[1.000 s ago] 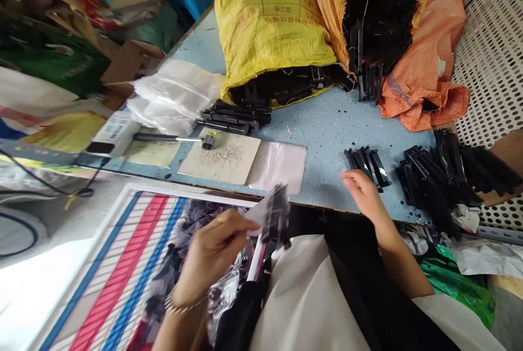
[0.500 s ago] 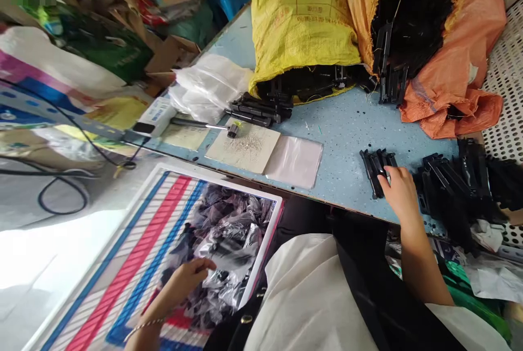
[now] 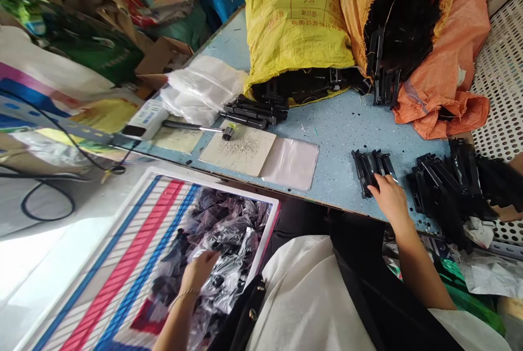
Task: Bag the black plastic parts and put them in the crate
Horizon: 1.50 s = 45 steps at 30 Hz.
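Note:
My left hand point(image 3: 201, 270) is over the striped bin, curled close above a heap of clear plastic bags point(image 3: 235, 247) with black pieces inside. Its fingers are drawn together, and whether a bag is between them is hidden. On the blue tabletop, my right hand point(image 3: 391, 202) has thumb and fingers closed at a small row of black plastic parts point(image 3: 363, 172). The parts lie side by side near the table's front edge. Just right of that hand is a larger pile of black plastic parts point(image 3: 445, 185).
A yellow woven sack point(image 3: 300, 18) and an orange sack point(image 3: 353, 7) spill black parts at the back. A tool with a dark handle point(image 3: 183, 125) lies by a beige board point(image 3: 241, 149) with grit on it. Flat clear bags point(image 3: 290, 163) lie beside, and the striped bin point(image 3: 134, 253) stands below.
My left hand has moved up and right over the bagged pieces, and its fingers have curled in. My right hand stays at the small row of black parts. The view has shifted slightly.

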Motion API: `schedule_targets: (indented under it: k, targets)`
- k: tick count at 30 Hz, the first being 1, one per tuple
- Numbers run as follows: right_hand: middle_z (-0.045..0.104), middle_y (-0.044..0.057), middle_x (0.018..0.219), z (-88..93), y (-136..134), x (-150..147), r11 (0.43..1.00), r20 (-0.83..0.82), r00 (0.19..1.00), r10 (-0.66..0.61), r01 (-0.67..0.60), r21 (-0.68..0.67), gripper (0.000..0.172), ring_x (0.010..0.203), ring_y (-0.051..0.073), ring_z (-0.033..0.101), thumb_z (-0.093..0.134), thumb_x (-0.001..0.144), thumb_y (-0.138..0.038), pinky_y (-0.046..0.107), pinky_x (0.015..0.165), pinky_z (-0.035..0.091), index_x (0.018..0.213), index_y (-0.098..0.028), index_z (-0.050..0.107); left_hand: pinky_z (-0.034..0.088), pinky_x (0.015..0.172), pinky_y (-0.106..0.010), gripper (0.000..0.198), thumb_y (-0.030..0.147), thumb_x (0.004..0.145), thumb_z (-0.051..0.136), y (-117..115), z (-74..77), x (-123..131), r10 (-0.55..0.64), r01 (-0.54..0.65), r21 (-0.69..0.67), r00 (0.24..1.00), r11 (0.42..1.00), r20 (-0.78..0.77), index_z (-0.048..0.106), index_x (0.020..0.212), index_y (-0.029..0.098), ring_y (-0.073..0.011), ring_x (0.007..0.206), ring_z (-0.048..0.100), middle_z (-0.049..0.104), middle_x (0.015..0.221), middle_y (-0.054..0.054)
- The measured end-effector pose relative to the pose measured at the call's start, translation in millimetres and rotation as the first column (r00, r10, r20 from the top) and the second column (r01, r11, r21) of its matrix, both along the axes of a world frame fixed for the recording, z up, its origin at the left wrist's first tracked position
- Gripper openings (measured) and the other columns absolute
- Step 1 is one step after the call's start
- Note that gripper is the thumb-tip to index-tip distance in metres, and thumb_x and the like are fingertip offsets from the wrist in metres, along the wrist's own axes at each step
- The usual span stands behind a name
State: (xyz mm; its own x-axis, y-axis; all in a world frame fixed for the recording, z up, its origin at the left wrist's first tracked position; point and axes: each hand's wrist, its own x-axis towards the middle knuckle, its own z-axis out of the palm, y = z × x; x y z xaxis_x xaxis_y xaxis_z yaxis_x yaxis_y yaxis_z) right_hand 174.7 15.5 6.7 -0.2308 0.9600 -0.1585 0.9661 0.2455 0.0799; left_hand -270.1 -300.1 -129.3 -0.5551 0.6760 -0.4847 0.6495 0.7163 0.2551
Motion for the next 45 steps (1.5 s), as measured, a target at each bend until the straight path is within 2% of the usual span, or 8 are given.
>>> schedule_targets:
  k: [6, 11, 17, 23, 28, 32, 37, 45]
  targets:
    - [0.066, 0.015, 0.111, -15.9, -2.7, -17.6, 0.999, -0.097, 0.995, -0.028, 0.025, -0.032, 0.03, 0.089, 0.027, 0.066, 0.05, 0.099, -0.034, 0.033, 0.069, 0.045, 0.118, -0.015, 0.063, 0.048, 0.08, -0.027, 0.036, 0.04, 0.097, 0.044, 198.9, 71.0, 100.8, -0.357, 0.297, 0.58, 0.934, 0.758, -0.012, 0.072, 0.095, 0.018, -0.0188, 0.083, 0.065, 0.071, 0.088, -0.007]
    - [0.067, 0.014, 0.105, -34.1, -3.3, -2.8, 0.999, -0.379, 0.925, -0.033, 0.026, -0.025, 0.029, 0.09, 0.027, 0.065, 0.05, 0.094, -0.035, 0.037, 0.078, 0.047, 0.109, -0.016, 0.067, 0.051, 0.08, -0.038, 0.018, 0.022, 0.091, 0.056, 288.0, 82.9, 162.9, -0.406, 0.49, 0.491, 0.872, 0.72, -0.274, 0.072, 0.091, 0.013, -0.0292, 0.098, 0.061, 0.066, 0.105, -0.018]
    - [0.064, 0.003, 0.079, -47.0, -15.1, -2.5, 0.876, -0.796, 0.4, -0.455, 0.043, -0.48, 0.036, 0.061, 0.016, 0.053, 0.062, 0.082, -0.051, 0.028, 0.054, 0.042, 0.094, -0.018, 0.068, 0.047, 0.065, -0.028, 0.016, 0.024, 0.076, 0.073, 303.5, 71.2, 124.4, -0.239, 0.049, 0.588, 0.938, 0.808, 0.25, 0.063, 0.066, 0.017, -0.0164, 0.069, 0.059, 0.063, 0.073, -0.003]
    - [0.049, -0.004, 0.059, -35.4, -22.8, -53.1, 0.578, -0.56, -0.158, -0.813, -0.326, -0.748, 0.027, 0.05, 0.008, 0.04, 0.078, 0.07, -0.041, 0.022, 0.045, 0.032, 0.073, -0.018, 0.063, 0.044, 0.056, -0.023, 0.012, 0.028, 0.074, 0.068, 300.4, 66.2, 110.2, -0.121, -0.341, 0.498, 0.717, 0.798, 0.686, 0.064, 0.075, 0.016, -0.0121, 0.055, 0.056, 0.063, 0.062, 0.001]
    - [0.056, -0.001, 0.065, -46.0, -18.8, -88.6, 0.238, -0.201, -0.129, -0.971, -0.611, -0.755, 0.027, 0.048, 0.006, 0.036, 0.072, 0.08, -0.036, 0.017, 0.039, 0.029, 0.094, -0.013, 0.068, 0.054, 0.088, -0.033, 0.022, 0.01, 0.082, 0.049, 291.8, 63.8, 110.6, -0.266, -0.005, 0.7, 0.923, 0.714, 0.278, 0.069, 0.086, 0.018, -0.0198, 0.092, 0.07, 0.075, 0.095, -0.007]
    - [0.056, -0.001, 0.07, -55.9, -15.9, -99.4, 0.131, -0.113, -0.073, -0.991, -0.699, -0.703, 0.031, 0.048, 0.005, 0.035, 0.062, 0.089, -0.034, 0.013, 0.036, 0.03, 0.111, -0.012, 0.066, 0.05, 0.105, -0.041, 0.043, 0.008, 0.087, 0.043, 282.2, 66.6, 107.1, -0.384, 0.282, 0.693, 0.923, 0.663, -0.008, 0.065, 0.122, 0.015, -0.0249, 0.118, 0.064, 0.066, 0.129, -0.014]
    - [0.049, -0.003, 0.071, -55.4, -19.2, -108.4, 0.202, -0.15, -0.138, -0.979, -0.756, -0.623, 0.039, 0.048, 0.006, 0.033, 0.064, 0.086, -0.041, 0.012, 0.034, 0.03, 0.114, -0.014, 0.063, 0.048, 0.111, -0.039, 0.063, 0.003, 0.087, 0.041, 263.2, 81.2, 122.7, -0.478, 0.321, 0.795, 0.877, 0.515, -0.044, 0.044, 0.148, 0.019, -0.0232, 0.134, 0.053, 0.049, 0.148, -0.015]
    - [0.056, -0.004, 0.066, -61.1, -27.4, -127.0, 0.653, -0.672, -0.06, -0.738, -0.313, -0.689, 0.033, 0.05, 0.009, 0.046, 0.071, 0.078, -0.048, 0.021, 0.044, 0.039, 0.095, -0.021, 0.066, 0.047, 0.113, -0.04, 0.062, 0.003, 0.094, 0.037, 223.7, 118.8, 151.6, -0.702, 0.314, 0.896, 0.712, 0.313, -0.004, 0.037, 0.151, 0.026, -0.0216, 0.139, 0.048, 0.05, 0.146, -0.014]
